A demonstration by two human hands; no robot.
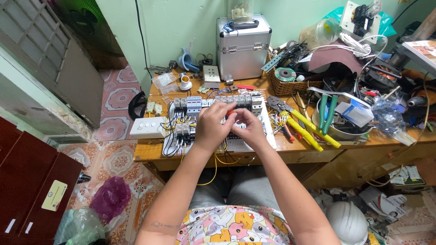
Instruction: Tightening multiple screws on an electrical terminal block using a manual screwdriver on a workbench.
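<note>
Wiring board [261,136], white and crowded with parts, lies flat near the front edge of the wooden desk [150,152], and both hands meet over its middle. One row of grey breakers [236,99] runs along its far edge, and yellow, blue and black wires [175,131] loop across its left half. The left hand [213,124] rests curled on the board, its fingertips pinching a small orange-red piece [231,112]; the right hand [250,124] is closed toward the same piece, though whether it actually grips it cannot be told. One white three-button switch plate [148,127] sits just left of the board. Two crimping tools with yellow handles [309,127] lie to the right, beside one pair of green-handled pliers [327,111]. One silver metal case [243,45] stands against the pale green wall [181,27], next to one wicker basket [290,86]. Below, one white hard hat [347,222] and one purple bag [111,197] lie on the patterned tile floor [113,159].
</note>
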